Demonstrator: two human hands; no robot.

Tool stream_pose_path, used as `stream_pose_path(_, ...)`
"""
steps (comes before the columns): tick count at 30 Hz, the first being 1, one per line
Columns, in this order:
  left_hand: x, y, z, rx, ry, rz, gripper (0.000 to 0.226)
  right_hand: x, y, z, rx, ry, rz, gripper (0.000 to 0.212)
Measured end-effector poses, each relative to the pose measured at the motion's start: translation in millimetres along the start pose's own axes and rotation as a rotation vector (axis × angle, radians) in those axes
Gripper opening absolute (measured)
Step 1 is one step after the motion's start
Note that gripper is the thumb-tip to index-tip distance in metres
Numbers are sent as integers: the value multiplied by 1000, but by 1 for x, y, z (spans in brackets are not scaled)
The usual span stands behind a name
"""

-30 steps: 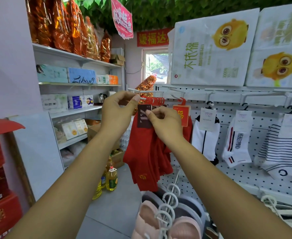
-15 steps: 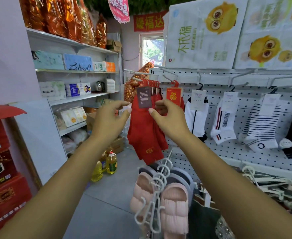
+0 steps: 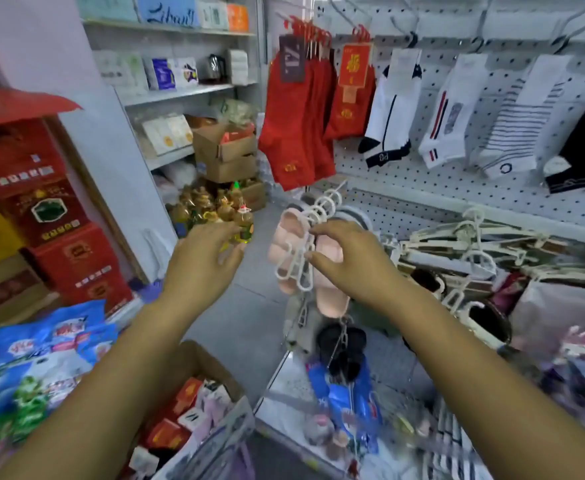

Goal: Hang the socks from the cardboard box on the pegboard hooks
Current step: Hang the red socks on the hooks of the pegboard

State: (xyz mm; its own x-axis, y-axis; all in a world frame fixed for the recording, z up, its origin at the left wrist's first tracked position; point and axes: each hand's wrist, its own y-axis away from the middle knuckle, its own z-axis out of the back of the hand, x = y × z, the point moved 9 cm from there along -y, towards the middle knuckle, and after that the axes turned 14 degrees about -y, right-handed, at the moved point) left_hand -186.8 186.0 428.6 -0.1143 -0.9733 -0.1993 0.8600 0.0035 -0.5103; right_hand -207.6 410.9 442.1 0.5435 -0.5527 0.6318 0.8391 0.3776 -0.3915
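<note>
The red socks hang in a thick bunch at the upper left corner of the pegboard, a dark card clipped at the top of the front pair. Just beside them to the right hangs a second red bunch with a red and gold card. Further along the same row come white socks with dark trim, white ones with red and navy stripes, a thin-striped pair and a black pair near the right edge.

The cardboard box sits low at the bottom of the view, under the left forearm, with more sock packs inside (red and white cards, too blurred to read).

Both hands are well below the hanging socks and hold nothing. The left hand is spread wide, palm down, fingers apart. The right hand has its fingers loosely bent, their tips close to a white plastic clip strip; whether they touch it I cannot tell. That strip carries pink slippers.

White hangers lie in a heap below the pegboard's lower edge. On the floor to the left stand oil bottles, with stacked red boxes and blue snack bags nearer the left side.
</note>
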Motion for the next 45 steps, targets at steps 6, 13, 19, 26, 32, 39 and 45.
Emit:
stream_pose_path(6, 49, 154, -67, 246, -52, 137, 51, -29, 98, -105, 203, -76, -116, 42)
stream_pose_path(13, 132, 304, -78, 450, -259, 376, 47, -43, 163, -223, 454, -112, -186, 39)
stream_pose_path(19, 190, 374, -80, 494, -279, 573, 33, -51, 181, -323, 620, -145, -248, 34)
stream_pose_path(26, 280, 427, -146, 756, -192, 778, 60, -58, 162, -443, 752, -201, -394, 37)
stream_pose_path(32, 321, 443, -196, 884, 79, 1020, 72, -71, 148, -511, 759, -251, -588, 45)
stream_pose_path(39, 350, 454, -244, 803, 320, 1368, 58, -101, 130, -576, 843, -191, -654, 49)
stream_pose_path(45, 346, 462, -267, 758, 354, 1513, 57, -130, 105, -643, 915, -172, -618, 50)
